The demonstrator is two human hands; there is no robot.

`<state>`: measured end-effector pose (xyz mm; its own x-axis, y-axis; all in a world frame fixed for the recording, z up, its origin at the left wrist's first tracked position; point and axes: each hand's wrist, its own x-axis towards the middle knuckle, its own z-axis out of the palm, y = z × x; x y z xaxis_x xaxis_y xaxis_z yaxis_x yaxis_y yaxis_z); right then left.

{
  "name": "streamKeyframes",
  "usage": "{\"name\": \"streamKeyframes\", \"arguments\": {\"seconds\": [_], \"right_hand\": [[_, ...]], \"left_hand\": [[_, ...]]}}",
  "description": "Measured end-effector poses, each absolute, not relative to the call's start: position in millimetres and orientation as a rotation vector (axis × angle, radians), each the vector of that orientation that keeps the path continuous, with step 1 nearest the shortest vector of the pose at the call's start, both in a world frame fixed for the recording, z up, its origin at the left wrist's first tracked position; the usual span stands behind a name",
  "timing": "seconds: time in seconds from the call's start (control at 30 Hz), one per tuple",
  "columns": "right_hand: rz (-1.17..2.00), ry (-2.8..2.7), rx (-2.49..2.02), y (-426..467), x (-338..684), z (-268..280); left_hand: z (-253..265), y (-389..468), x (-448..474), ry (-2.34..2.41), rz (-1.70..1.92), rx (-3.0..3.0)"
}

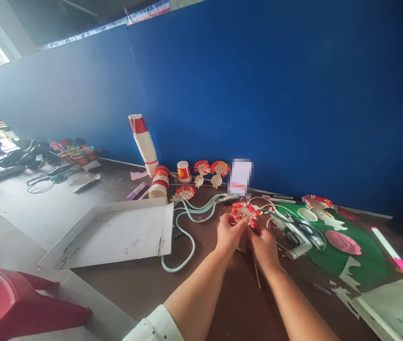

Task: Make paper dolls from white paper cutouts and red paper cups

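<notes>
My left hand (228,233) and my right hand (263,247) are close together over the dark table, their fingers closed on a paper-cup doll (243,211). Its round pale face has small marks and a ring of curled red and white strips. The fingers hide its lower part. Below my right hand a thin brown stick (257,272) slants down; whether the hand grips it I cannot tell. Similar paper dolls, one with red strips (201,173) and one with red and yellow strips (219,173), lean against the blue partition.
A shallow white box lid (116,237) lies left, beside a pale green cable (192,244). Stacked paper cups (146,149) stand behind it. Rightward are a glue gun (299,248), scissors (311,234), a green sheet (361,237) and a pink marker (393,252). A red stool (5,303) stands front left.
</notes>
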<state>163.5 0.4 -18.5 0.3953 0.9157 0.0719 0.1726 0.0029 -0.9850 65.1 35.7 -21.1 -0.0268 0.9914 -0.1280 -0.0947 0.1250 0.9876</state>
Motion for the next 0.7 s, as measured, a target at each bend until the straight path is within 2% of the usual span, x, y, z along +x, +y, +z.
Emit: {"name": "streamKeyframes", "arguments": {"seconds": [0.13,0.5,0.7], "right_hand": [[0.749,-1.078,-1.478,1.1,162.0,-18.0],[0.946,-0.862,-1.376,2.5,165.5,-27.3],[0.94,-0.816,-1.381,3.2,165.8,-27.8]], "left_hand": [[-20.1,38.0,65.4,1.279,1.219,1.101],[-26.2,39.5,64.0,1.238,1.283,1.092],[-20.2,38.5,59.5,1.199,1.275,1.028]]}}
